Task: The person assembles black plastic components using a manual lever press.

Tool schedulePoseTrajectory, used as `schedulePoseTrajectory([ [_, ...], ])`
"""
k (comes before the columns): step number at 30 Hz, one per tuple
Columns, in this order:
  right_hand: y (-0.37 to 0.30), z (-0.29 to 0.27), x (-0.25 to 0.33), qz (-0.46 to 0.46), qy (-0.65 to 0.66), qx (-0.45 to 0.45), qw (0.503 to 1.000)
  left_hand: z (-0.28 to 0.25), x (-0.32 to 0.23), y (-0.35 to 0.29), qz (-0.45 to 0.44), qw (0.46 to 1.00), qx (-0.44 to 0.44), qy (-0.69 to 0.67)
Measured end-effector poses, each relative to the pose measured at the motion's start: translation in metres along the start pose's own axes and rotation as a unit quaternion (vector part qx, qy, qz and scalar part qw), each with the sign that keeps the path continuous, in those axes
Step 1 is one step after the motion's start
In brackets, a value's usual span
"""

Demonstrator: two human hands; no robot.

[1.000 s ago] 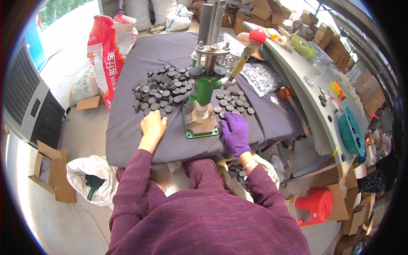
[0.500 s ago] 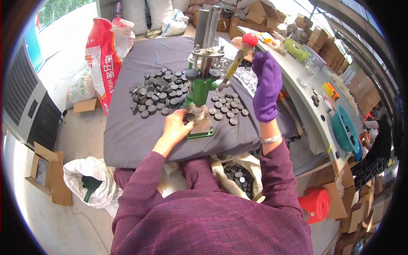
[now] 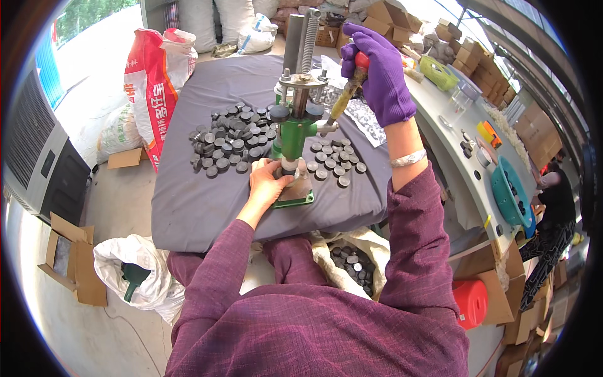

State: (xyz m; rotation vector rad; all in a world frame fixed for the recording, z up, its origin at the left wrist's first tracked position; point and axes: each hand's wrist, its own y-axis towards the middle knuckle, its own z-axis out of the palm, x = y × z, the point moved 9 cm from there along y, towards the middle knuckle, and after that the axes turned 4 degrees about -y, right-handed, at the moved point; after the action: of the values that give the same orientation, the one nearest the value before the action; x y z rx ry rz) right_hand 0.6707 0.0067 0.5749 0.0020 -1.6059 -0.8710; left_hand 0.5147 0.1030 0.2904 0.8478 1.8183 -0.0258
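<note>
Head cam: L hand (image 3: 267,183) is pinching a black disc (image 3: 288,171) right under the head of the green press (image 3: 293,139). R hand (image 3: 384,78), in a purple glove, is at the red knob (image 3: 362,60) of the lever (image 3: 344,100), fingers half curled, can't tell if it's rly gripping. Imo to do this bit well: get the disc flat n centred, thumb n fingertips well out b4 any pull, then one smooth stroke. Containers: pale sack (image 3: 378,248) by the table edge has loads of loose discs (image 3: 355,267), white sack (image 3: 160,289) on the left has a green scoop (image 3: 133,276), teal basin (image 3: 500,204) has small dark bits (image 3: 516,196), cardboard box (image 3: 88,270) has smth clear inside, too blurry tbh
</note>
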Motion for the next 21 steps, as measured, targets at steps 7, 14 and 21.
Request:
schedulePoseTrajectory([
  [7, -0.081, -0.008, 0.011, -0.105, -0.004, -0.049, 0.993, 0.004, 0.006, 0.005, 0.011, 1.000, -0.001, -0.028],
  [14, -0.188, -0.013, -0.034, -0.186, -0.066, -0.037, 0.980, -0.002, 0.007, 0.004, 0.020, 0.999, 0.017, -0.022],
  [21, -0.219, -0.010, -0.065, -0.219, -0.149, -0.001, 0.964, -0.036, 0.011, -0.009, 0.111, 0.988, -0.107, -0.009],
])
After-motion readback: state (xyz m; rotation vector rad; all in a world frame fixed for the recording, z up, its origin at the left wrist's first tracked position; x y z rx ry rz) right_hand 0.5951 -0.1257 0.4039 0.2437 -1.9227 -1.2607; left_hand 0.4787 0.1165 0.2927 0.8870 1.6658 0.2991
